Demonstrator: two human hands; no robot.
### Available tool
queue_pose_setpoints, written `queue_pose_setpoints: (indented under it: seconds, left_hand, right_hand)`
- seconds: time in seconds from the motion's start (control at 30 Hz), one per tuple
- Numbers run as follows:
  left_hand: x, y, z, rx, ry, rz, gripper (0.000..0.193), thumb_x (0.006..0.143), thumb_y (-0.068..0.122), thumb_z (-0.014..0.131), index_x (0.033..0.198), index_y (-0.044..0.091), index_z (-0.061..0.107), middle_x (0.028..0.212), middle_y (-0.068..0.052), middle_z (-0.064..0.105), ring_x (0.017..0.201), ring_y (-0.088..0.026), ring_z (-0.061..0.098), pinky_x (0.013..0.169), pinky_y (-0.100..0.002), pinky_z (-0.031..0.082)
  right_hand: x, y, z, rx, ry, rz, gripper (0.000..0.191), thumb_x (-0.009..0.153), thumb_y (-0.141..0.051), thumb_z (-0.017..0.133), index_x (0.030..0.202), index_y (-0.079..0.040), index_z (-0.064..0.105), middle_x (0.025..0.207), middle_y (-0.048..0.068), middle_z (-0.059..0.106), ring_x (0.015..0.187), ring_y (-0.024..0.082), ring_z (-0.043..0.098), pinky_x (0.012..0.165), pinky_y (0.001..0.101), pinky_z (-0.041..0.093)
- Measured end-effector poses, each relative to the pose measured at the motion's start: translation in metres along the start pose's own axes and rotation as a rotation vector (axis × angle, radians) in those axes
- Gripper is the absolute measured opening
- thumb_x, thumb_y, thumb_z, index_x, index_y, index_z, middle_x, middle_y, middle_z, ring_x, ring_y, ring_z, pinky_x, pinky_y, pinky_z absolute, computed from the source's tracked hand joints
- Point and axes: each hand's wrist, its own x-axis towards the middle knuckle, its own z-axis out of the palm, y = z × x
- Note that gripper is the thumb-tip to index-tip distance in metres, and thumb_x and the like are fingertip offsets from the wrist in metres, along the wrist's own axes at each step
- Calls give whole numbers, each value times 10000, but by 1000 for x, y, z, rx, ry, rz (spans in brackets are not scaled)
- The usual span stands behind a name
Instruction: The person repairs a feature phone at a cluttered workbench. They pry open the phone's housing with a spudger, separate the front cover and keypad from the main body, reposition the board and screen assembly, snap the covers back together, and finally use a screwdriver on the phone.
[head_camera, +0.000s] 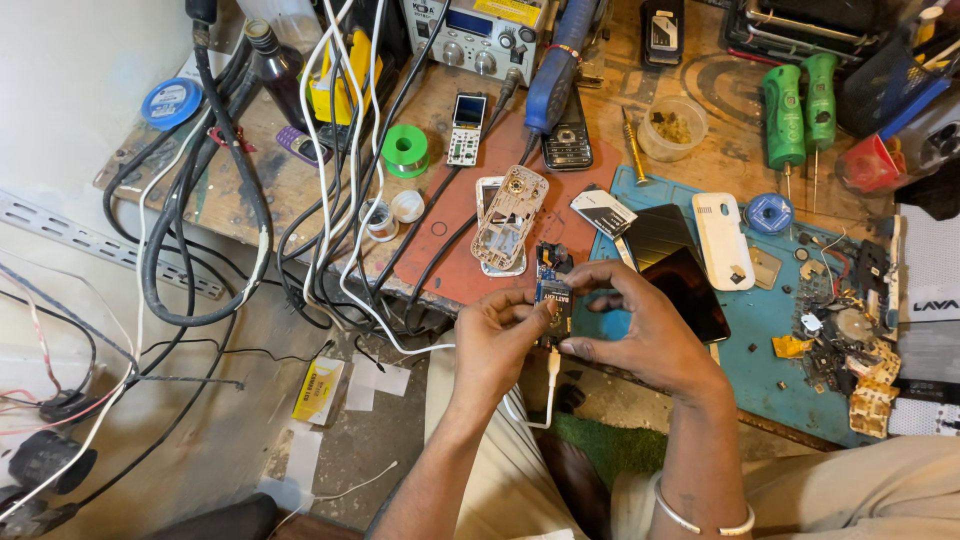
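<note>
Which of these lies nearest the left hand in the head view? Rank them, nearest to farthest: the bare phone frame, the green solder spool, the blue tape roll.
Measured from the left hand:
1. Bare phone frame, just above the hand on the red mat.
2. Green solder spool, farther up and to the left, among the cables.
3. Blue tape roll, far left, near the bench's corner.

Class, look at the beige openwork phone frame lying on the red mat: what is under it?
Under the beige openwork phone frame lies a white phone part, only its edges showing; the rest is covered. Both rest on the red mat.
</note>
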Motion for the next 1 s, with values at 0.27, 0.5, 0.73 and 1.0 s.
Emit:
queue_pose_setpoints:
  seconds: [0.27, 0.5, 0.73, 1.0]
  left_hand:
    - [7, 19, 10, -91, 11, 87, 280, 912, 45, 758, 1139, -105, 694, 914, -94, 763, 800, -80, 676, 716, -222, 549]
    - [11, 24, 12, -88, 15, 129, 307, 914, 29, 749, 1173, -120, 677, 942, -99, 767, 824, -82, 680, 731, -219, 558]
    - [12, 24, 14, -83, -14, 127, 340, 927, 63, 774, 1181, -138, 673, 927, -102, 755, 810, -79, 667, 702, -213, 554]
    - [-8, 62, 36, 486, 165, 223, 423, 883, 159, 783, 1248, -24, 671, 977, -102, 751, 733, -144, 727, 591, -254, 591]
  right_hand:
    - [4, -5, 12, 419, 192, 12, 700, 758, -161, 873, 1354, -67, 519, 1328, 69, 607, 1123, 172, 625, 934, 335, 555]
    - [4, 4, 19, 601, 238, 421, 311, 902, -191, 745, 1148, 0, 756, 982, 57, 749, 871, 134, 685, 734, 335, 598]
    - [6, 7, 22, 650, 288, 456, 247, 862, -154, 762, 1052, 4, 775, 950, 68, 767, 834, 153, 715, 711, 331, 610]
    - [5, 12, 28, 547, 457, 429, 233, 855, -117, 781, 1013, 54, 774, 867, 89, 760, 723, 142, 690, 628, 288, 570]
